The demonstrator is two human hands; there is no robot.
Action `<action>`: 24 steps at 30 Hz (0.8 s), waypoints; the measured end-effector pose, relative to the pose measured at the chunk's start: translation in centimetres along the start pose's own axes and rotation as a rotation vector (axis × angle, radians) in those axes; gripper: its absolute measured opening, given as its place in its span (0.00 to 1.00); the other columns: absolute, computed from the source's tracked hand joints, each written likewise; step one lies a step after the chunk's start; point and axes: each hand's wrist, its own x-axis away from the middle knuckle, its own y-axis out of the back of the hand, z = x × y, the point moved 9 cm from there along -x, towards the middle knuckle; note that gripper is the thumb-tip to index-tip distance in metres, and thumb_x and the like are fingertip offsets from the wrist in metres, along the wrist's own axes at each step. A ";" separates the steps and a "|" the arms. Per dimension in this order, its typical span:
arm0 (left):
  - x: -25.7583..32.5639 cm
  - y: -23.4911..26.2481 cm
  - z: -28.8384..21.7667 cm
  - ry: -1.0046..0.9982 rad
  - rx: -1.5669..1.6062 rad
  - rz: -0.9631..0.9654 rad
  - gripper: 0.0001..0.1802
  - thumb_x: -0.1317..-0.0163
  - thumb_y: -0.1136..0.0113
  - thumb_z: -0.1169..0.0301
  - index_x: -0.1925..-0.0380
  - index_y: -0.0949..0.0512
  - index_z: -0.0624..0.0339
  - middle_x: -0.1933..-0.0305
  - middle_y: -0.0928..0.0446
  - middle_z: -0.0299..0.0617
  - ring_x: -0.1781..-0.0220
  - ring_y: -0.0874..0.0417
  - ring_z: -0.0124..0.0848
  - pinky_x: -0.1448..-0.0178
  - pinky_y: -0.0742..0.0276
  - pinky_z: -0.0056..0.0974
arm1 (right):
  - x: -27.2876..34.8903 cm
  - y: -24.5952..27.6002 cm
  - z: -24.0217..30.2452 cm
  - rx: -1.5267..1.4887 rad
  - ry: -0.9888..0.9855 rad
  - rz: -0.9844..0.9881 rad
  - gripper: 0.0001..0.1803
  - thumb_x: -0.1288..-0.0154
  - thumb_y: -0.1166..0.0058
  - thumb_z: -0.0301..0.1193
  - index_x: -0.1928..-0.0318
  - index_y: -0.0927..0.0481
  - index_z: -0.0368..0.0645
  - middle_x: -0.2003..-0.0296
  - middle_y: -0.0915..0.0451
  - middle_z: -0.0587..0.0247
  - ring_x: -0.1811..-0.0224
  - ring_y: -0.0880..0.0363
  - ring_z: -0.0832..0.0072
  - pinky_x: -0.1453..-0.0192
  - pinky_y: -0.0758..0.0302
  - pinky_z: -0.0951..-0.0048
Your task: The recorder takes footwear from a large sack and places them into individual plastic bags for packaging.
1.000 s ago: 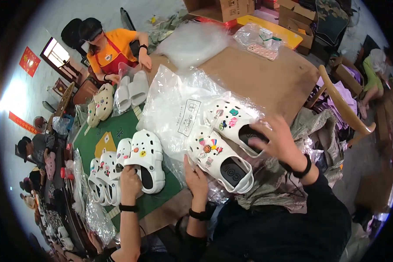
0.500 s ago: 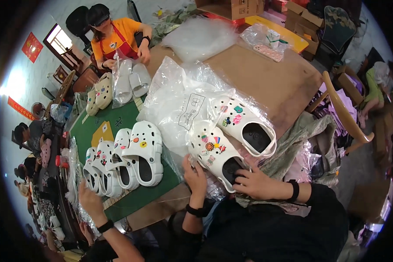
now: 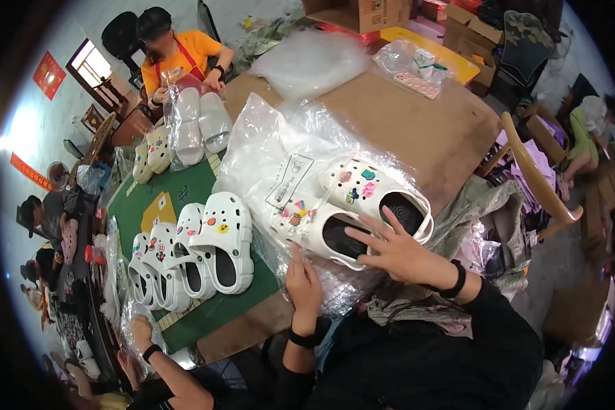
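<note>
Two white clogs with colourful charms lie side by side on a clear plastic bag [image 3: 253,160]. The nearer clog [image 3: 331,236] has its toe inside the bag, and the farther clog [image 3: 362,191] lies just beyond it, also toe-first at the plastic. My right hand [image 3: 403,249] is spread over the heel openings of both clogs, fingers apart and gripping nothing. Just below the nearer clog's toe, my left hand [image 3: 303,283] points its fingers up at the bag's edge, stretched out. Whether its fingertips touch the plastic is hard to see.
To the left, several white clogs [image 3: 229,242] stand in a row on a green mat [image 3: 205,324]. A co-worker's hand [image 3: 141,331] is beside them. Across the table a person [image 3: 184,61] handles bagged grey slides [image 3: 188,126]. A wooden chair [image 3: 540,171] stands at right.
The nearer clog has slid left and away from me, deeper into the bag. My right hand has come out of its opening and spread; my left hand's fingers have straightened.
</note>
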 end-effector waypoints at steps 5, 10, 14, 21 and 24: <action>0.3 -0.4 0.9 0.095 0.051 0.042 0.27 0.41 0.51 0.81 0.38 0.37 0.68 0.65 0.25 0.57 0.66 0.25 0.50 0.61 0.29 0.46 | -0.4 -0.1 -0.2 0.221 -0.074 -0.161 0.28 0.51 0.42 0.32 0.45 0.27 0.58 0.34 0.41 0.60 0.30 0.46 0.58 0.30 0.54 0.42; 0.2 0.0 1.0 0.217 0.021 0.147 0.26 0.44 0.45 0.78 0.42 0.30 0.65 0.68 0.25 0.53 0.69 0.26 0.46 0.64 0.30 0.43 | 2.8 2.3 -3.4 -0.129 -0.224 -0.222 0.40 0.55 0.34 0.44 0.39 0.32 0.54 0.36 0.38 0.54 0.34 0.42 0.56 0.31 0.50 0.46; -0.2 1.7 -2.0 -0.065 -0.132 -0.001 0.18 0.49 0.38 0.75 0.55 0.20 0.59 0.69 0.26 0.47 0.68 0.27 0.42 0.63 0.31 0.41 | 8.5 3.1 -9.3 -0.185 -0.776 -0.441 0.39 0.51 0.35 0.43 0.38 0.34 0.48 0.42 0.33 0.49 0.41 0.34 0.56 0.38 0.37 0.60; -5.6 -0.1 -10.4 -0.313 -0.126 0.037 0.13 0.48 0.38 0.72 0.60 0.18 0.55 0.50 0.28 0.48 0.45 0.32 0.48 0.43 0.39 0.50 | 9.6 -3.9 -13.1 -1.046 -0.824 -0.529 0.33 0.41 0.40 0.35 0.38 0.36 0.35 0.46 0.28 0.54 0.44 0.31 0.70 0.41 0.33 0.68; -6.1 -1.5 -11.0 -0.367 -0.209 0.086 0.14 0.46 0.43 0.69 0.58 0.20 0.56 0.42 0.32 0.51 0.37 0.38 0.55 0.37 0.45 0.57 | 9.3 -3.9 -13.0 -1.145 -0.764 -0.542 0.34 0.43 0.41 0.31 0.38 0.38 0.36 0.47 0.28 0.52 0.43 0.31 0.68 0.39 0.35 0.68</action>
